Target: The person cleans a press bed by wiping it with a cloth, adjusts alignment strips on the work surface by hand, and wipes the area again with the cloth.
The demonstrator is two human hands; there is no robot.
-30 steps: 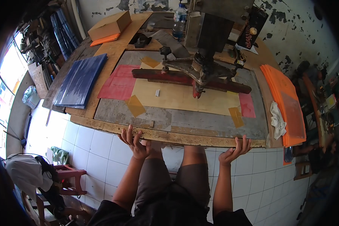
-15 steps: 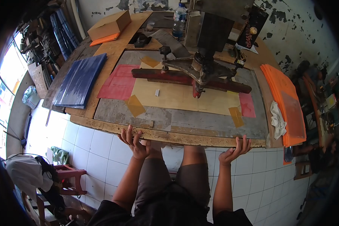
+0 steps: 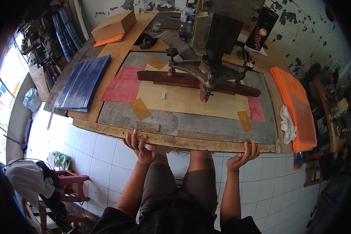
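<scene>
My left hand (image 3: 139,149) rests against the wooden front edge (image 3: 175,143) of the table, its fingers apart and pointing up. Farther right, my right hand (image 3: 243,155) touches the same edge, fingers also spread. Neither hand holds anything. Behind the edge lies a grey metal plate (image 3: 117,117) carrying a long cream sheet (image 3: 183,102), with a red piece (image 3: 121,85) at its left end and a smaller pink one (image 3: 256,109) at its right. Brown tape strips lie at its corners. Over the sheet stands a machine's dark arm with a red bar (image 3: 230,86).
A stack of blue plastic sheets (image 3: 84,84) lies left. Orange sheets (image 3: 296,109) and a white cloth (image 3: 287,124) lie right. At the back are a cardboard box (image 3: 114,25) and a water bottle (image 3: 186,21). A stool (image 3: 76,183) stands lower left; people are partly visible at both sides.
</scene>
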